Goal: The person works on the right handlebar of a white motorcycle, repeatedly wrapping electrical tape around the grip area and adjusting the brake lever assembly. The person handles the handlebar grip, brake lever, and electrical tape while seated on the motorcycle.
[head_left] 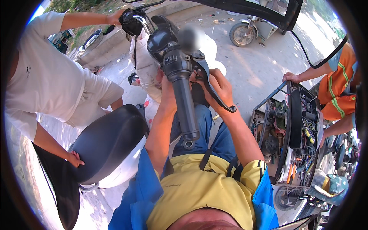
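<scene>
A scooter handlebar grip (184, 99) in black points toward me, with a switch housing (177, 61) and a curved brake lever (210, 80) at its far end. My left hand (167, 87) reaches up along the grip's left side; its fingers are hidden behind the grip and housing. On the other side, my right hand (219, 82) is behind the brake lever, fingers curled in close under the switch housing. Whatever those fingers hold is covered by the lever and grip. A round black mirror (159, 40) sits beyond the housing.
At left, a person in white (51, 73) rests one hand on the black scooter seat (107, 142) and the other on the far handlebar. To the right, an orange-clad person (341, 84) grips an open toolbox (285, 143) full of tools. A parked vehicle's wheel (242, 34) stands farther off.
</scene>
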Tool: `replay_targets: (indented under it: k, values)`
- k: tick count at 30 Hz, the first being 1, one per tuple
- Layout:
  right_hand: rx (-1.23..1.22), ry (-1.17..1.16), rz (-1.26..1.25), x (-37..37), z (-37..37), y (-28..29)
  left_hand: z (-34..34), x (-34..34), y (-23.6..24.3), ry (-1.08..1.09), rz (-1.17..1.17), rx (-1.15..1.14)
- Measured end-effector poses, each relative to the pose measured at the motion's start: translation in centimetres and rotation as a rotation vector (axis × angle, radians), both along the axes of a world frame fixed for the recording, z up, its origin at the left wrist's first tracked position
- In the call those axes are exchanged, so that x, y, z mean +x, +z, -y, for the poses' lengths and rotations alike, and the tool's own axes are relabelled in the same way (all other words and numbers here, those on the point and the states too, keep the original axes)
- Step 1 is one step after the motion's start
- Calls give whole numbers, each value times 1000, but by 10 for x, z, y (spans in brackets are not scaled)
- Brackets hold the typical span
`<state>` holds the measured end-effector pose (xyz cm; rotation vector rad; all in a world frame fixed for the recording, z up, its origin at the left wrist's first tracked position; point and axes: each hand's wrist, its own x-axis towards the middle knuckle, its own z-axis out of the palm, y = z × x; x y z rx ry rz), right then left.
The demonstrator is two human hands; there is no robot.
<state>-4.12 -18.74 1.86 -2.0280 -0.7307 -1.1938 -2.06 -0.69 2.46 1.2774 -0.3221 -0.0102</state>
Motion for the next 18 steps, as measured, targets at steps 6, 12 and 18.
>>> replay_targets:
  k: [6, 12, 18]
  values:
    - [-120, 5, 139, 9, 8, 0, 2, -2, 2, 4, 40, 13]
    - [-237, -20, 174, 15, 13, 3, 0, -1, 4, -59, -13, -108]
    - [886, 493, -964, -1, -20, 17, 2, 3, -2, 16, -13, -49]
